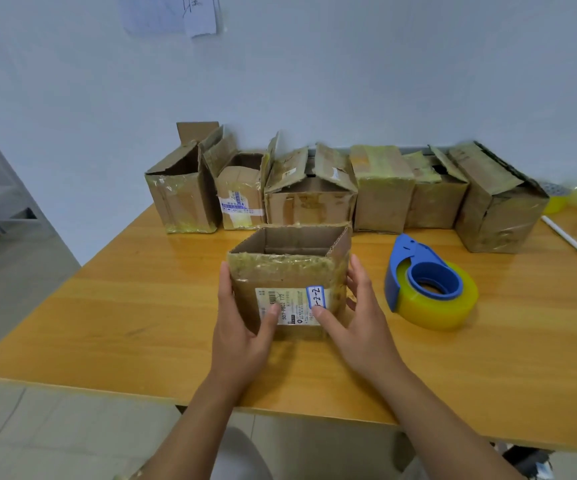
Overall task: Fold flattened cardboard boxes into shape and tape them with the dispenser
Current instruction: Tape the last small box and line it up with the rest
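Both hands clasp the open-topped box: left hand (242, 327) and right hand (356, 317) grip opposite sides, thumbs on its labelled front, apparently squaring it, with the tape dispenser (430, 289) lying untouched just beyond the right hand.

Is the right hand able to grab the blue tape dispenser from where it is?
Probably yes. The right hand holds the open cardboard box, and the blue tape dispenser with its yellowish roll lies just to its right on the wooden table, with nothing between them.
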Tool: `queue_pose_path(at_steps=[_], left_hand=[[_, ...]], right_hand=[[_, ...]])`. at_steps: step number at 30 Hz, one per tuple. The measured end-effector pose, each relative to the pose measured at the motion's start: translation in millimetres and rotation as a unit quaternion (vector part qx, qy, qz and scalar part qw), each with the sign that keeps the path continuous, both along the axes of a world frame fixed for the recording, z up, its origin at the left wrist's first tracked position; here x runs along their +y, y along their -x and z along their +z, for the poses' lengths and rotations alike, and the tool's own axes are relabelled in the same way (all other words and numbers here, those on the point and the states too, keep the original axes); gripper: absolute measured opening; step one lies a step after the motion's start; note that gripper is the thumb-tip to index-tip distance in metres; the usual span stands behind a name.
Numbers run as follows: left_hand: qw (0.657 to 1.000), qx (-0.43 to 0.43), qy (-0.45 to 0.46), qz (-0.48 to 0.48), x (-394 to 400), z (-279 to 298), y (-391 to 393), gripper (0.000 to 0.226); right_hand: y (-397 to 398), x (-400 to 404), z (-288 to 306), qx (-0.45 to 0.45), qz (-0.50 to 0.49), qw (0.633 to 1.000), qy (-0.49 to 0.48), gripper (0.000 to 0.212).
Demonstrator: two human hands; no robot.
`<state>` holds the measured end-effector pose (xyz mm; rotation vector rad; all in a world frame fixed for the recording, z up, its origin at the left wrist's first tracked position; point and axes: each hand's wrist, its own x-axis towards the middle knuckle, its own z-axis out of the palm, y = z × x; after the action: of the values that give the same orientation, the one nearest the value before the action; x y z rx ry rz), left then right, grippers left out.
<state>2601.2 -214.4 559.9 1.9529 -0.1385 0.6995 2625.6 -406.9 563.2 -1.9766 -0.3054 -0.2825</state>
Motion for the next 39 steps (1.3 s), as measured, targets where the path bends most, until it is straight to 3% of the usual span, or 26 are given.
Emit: queue_pose_path(at_steps=[3,8,17,24,30,35,37,39], left_hand=[[0.999,0.004,0.037,-0.011,-7,-3,3,0.095],[0.995,0.006,0.081,-0.061,-22,1,8,0.093],[0.991,-0.001,0.121,-0.058,-19,9,1,0.084],[0.973,0.026,0.206,-0.098,-21,17,-2,0.064],[0.983,0.033,0.173,-0.047,-17,23,-7,0.048],[0.989,0.038,0.142,-0.021,-13,31,-10,0.019],[0.988,0.041,0.146,-0.019,-14,31,-11,0.017],[0.986,0.039,0.163,-0.016,-16,32,-10,0.026]], right_hand=[[2,-3,-3,-0.004,0.028,0.999,0.014,0.089],[2,2,3,0.019,0.097,0.994,-0.048,0.082],[-5,1,4,-0.038,0.052,0.998,-0.028,0.077],[-5,0,7,-0.024,0.065,0.997,-0.032,0.064],[-8,0,10,-0.022,0.042,0.999,-0.022,0.048],[-9,2,14,-0.016,0.033,0.998,-0.049,0.040],[-11,3,15,-0.003,0.025,0.997,-0.072,0.045],[-12,5,18,0.007,0.019,0.996,-0.090,0.035]])
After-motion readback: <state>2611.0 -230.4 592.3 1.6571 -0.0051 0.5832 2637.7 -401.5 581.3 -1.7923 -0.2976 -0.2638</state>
